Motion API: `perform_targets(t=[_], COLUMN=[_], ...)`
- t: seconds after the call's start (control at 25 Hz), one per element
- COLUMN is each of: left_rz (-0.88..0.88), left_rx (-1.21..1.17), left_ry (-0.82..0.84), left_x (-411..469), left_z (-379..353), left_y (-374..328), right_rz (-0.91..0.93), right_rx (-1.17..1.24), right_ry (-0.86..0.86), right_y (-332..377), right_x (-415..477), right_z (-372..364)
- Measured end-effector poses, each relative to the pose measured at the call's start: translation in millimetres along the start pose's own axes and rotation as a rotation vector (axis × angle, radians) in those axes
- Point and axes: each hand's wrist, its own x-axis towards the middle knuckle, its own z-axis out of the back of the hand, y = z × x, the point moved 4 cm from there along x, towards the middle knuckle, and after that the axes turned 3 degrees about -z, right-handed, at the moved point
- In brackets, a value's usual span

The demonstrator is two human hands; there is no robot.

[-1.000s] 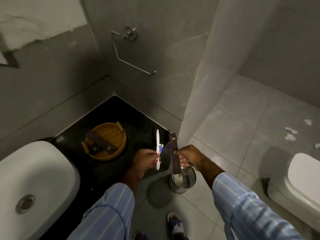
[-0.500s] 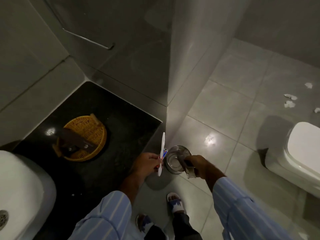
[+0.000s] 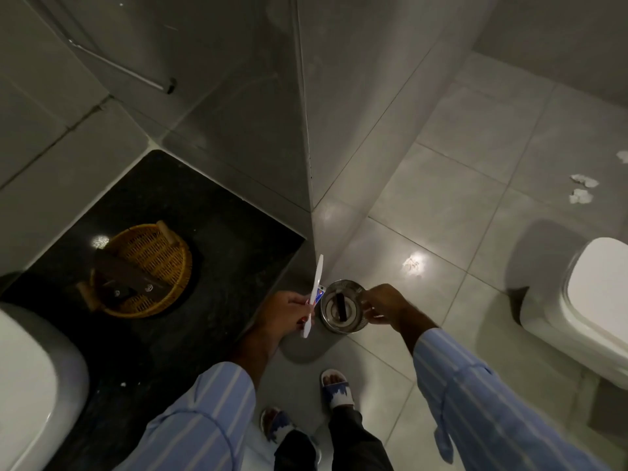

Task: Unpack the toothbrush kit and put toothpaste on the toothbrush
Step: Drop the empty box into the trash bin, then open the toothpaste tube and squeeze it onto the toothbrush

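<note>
Now the left hand (image 3: 289, 312) pinches the toothbrush (image 3: 314, 295) and toothpaste (image 3: 318, 296) beyond the worktop's right edge, so the right hand (image 3: 384, 304), loosely spread over the bin (image 3: 343, 307), should come uncap the tube.

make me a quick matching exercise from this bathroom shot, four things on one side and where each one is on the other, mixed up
Things:
1. toothbrush
2. dark box
3. woven basket
4. paper scraps

Places:
A. on the black counter
B. on the floor tiles near the toilet
C. in the left hand
D. inside the metal bin

Pairs: 1-C, 2-D, 3-A, 4-B
</note>
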Motion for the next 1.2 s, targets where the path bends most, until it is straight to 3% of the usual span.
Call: perform_targets(t=[0.16,0.32,0.4,0.52,0.6,0.96,1.2], left_rz=[-0.085,-0.204,-0.234,-0.272,-0.322,-0.353,-0.300], left_rx=[0.191,0.363,0.405,0.421,0.381,-0.118,-0.328], left_ry=[-0.015,-0.027,-0.065,-0.107,-0.087,-0.225,-0.284], left_x=[-12,-33,-49,-72,-85,-123,-122], left_z=[10,37,55,85,105,188,269], left_y=[-19,-47,-61,-81,-93,-83,-59], right_rz=[0.433,0.823,0.917,0.875,0.860,0.902,0.743], right_rx=[-0.438,-0.692,-0.823,-1.073,-1.075,-0.762,-0.492], right_ry=[-0.099,-0.154,-0.075,0.171,0.259,0.402,0.366], right_y=[67,125,152,177,191,247,271], right_x=[-33,-83,-111,-138,-149,-167,-142], right_z=[-5,-22,-36,-62,-71,-120,-170])
